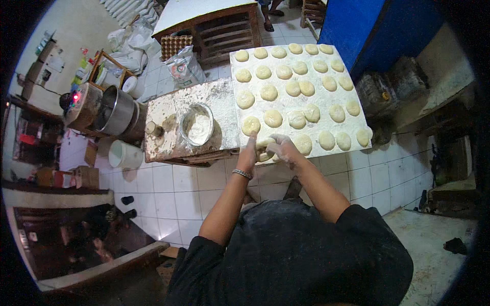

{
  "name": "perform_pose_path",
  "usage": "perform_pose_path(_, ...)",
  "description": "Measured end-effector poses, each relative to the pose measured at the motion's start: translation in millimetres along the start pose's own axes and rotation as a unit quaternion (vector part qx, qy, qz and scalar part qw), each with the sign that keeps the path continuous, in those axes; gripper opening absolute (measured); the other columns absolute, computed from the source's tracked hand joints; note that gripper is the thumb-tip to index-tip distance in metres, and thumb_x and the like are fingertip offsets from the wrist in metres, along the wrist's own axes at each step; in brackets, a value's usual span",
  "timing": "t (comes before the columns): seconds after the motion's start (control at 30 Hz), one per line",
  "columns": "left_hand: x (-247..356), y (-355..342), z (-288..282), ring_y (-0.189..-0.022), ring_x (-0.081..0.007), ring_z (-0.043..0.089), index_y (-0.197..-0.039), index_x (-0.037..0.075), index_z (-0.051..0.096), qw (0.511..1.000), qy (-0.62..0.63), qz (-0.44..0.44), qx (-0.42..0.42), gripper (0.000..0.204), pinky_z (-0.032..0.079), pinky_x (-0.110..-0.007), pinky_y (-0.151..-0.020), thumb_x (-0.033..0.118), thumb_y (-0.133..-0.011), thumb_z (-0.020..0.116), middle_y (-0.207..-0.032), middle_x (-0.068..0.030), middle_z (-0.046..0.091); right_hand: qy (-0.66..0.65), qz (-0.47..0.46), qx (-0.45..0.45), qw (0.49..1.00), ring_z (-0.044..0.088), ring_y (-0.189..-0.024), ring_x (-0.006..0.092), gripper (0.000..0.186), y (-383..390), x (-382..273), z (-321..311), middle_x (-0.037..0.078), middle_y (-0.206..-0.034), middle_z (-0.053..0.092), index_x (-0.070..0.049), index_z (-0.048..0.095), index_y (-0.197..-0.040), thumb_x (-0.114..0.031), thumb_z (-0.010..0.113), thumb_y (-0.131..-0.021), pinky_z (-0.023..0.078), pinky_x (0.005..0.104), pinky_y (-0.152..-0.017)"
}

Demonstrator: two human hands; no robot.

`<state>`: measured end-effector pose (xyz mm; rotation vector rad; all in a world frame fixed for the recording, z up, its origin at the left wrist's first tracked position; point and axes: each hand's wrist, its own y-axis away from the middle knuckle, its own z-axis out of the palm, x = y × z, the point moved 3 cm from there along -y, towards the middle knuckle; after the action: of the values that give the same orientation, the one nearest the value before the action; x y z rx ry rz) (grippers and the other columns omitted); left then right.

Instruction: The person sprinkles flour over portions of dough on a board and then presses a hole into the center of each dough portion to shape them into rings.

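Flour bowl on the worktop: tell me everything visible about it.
The bowl is round, wide-mouthed and shiny grey, apparently metal, with a thin bright rim and a pale dusting inside. It stands upright, partly filled with white powder that lies uneven and lumpy. It rests on the flour-streaked worktop, left of the dough-covered board. Neither the left hand nor the right hand touches it. Its underside is hidden.

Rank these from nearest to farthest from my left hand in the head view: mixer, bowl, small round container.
From the left hand:
1. Bowl: to its left, on the table.
2. Small round container: further left, near the table's left end.
3. Mixer: farthest, beyond that end.
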<state>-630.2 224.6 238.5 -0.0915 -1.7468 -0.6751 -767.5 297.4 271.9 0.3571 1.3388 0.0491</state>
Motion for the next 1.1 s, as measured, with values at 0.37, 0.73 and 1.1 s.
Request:
perform_pose_path(0.37,3,13,-67,-0.064,-0.018,0.061,-0.107,0.001,0.06,0.878,0.443,-0.104,-0.149,0.048,0.047,-0.036,-0.058,0.047,-0.097,0.054,-0.072,-0.0056,0.059,-0.165,0.113,-0.089,0.976,0.062,-0.068,0.0198,0.052,-18,-17,82,0.009,-0.076,0.067,0.001,0.065,-0.09,-0.049,0.052,-0.095,0.05,0.033,-0.068)
perform_pose_path(0.73,25,26,-101,-0.06,-0.0308,0.057,-0.086,-0.001,0.066,0.967,0.003,0.055,-0.249,0.064,0.045,-0.04,-0.056,0.05,-0.103,0.031,-0.066,-0.0164,0.058,0.033,0.182,0.216,0.959,0.042,-0.046,0.0107,0.078,-11,-15,124,0.0,-0.055,0.045,-0.004,0.056,-0.074,-0.078,0.034,-0.089,0.033,0.0283,-0.043)
perform_pose_path(1.1,-1,21,-21,-0.064,-0.0345,0.059,-0.13,0.004,0.048,0.969,-0.091,0.151,-0.171,0.042,0.047,-0.046,-0.061,0.035,-0.104,0.036,-0.072,-0.0225,0.061,0.276,0.191,0.131,0.933,0.047,-0.046,0.0154,0.091,2,-7,37,0.006,-0.056,0.054,-0.001,0.062,-0.074,-0.081,0.022,-0.088,0.039,0.0296,-0.043)
